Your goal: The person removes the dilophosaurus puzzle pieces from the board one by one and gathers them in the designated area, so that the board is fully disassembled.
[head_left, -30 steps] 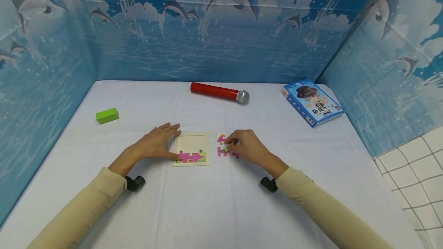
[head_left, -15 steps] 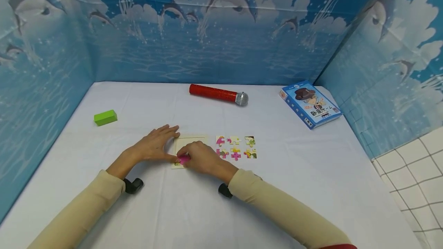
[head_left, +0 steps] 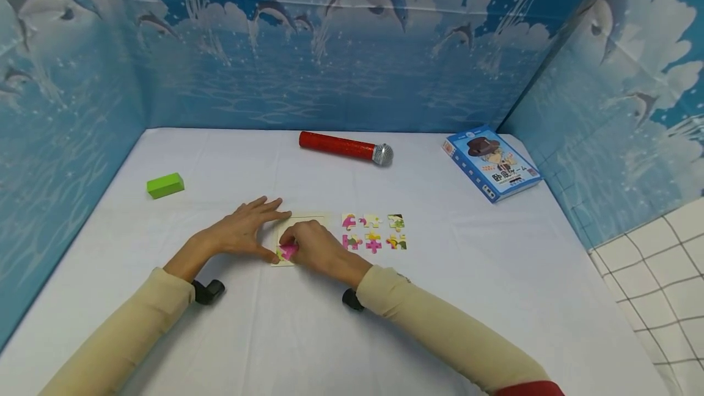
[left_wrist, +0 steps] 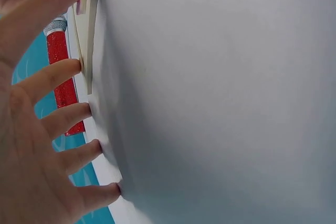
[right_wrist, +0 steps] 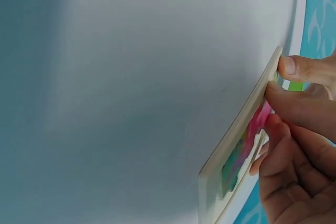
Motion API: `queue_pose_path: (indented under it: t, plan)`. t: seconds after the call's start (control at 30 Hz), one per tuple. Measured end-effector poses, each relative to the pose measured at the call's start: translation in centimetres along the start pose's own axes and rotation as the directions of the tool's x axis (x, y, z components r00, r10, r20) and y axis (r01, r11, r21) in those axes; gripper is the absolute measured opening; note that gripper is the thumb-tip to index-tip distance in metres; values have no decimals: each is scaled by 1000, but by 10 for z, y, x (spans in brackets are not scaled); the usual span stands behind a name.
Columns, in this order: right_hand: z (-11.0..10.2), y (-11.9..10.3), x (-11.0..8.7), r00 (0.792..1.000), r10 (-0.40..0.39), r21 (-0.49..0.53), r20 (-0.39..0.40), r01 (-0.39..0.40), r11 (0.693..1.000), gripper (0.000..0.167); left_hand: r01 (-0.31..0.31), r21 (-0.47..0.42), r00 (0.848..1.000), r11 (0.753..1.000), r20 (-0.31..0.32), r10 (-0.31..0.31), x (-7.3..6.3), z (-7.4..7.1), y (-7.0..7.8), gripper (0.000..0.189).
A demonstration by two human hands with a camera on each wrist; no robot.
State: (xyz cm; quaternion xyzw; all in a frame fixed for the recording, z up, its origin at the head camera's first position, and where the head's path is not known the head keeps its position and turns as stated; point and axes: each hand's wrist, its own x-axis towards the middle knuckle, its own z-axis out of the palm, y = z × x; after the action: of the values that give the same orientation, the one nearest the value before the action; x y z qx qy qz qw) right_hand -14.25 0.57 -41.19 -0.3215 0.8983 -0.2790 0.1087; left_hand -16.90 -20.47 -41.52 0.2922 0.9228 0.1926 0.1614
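A small pale puzzle tray lies on the white table, partly hidden by both hands. My left hand spreads its fingers along the tray's left side, thumb at the near left corner. In the left wrist view the index fingertip meets the tray's edge. Over the tray, my right hand has curled fingers and pinches a pink jigsaw piece between thumb and finger, low at the tray. Green and pink pieces show in the tray beside it. Several loose jigsaw pieces lie in two rows to the right.
A red microphone lies behind the tray. The green block is at the back left, and a blue game box at the back right. Dolphin-print cloth walls the table's back and sides.
My right hand has moved left from the loose pieces to the tray, uncovering their two rows. Over the last half second it stays there. The left hand stays at the tray's left side.
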Motion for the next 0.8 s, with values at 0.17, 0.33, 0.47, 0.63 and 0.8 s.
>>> queue_pose_path:
  t: [0.17, 0.33, 0.47, 0.63, 0.8]
  plan:
    - [0, 0, 1, 1000, -3, 8, -10, 3, 1000, 29, 3, 1, 1000, 1000, 10, -3, 0, -2, 0, 95]
    - [1, 1, 0, 999, 11, 43, -37, -9, 999, 27, 8, -10, 1000, 1000, 24, -7, 0, -2, 0, 98]
    - [3, 1, 0, 997, 39, 88, -71, -32, 996, 27, 7, -1, 1000, 1000, 27, -7, 0, -2, 1, 98]
    - [4, 3, 0, 993, 57, 168, -101, -40, 985, 26, 8, 2, 999, 1000, 32, -8, 0, -3, 1, 100]
    - [0, 5, 1, 991, 71, 282, -113, -37, 959, 21, 11, -1, 999, 1000, 35, -11, -1, -3, 0, 101]
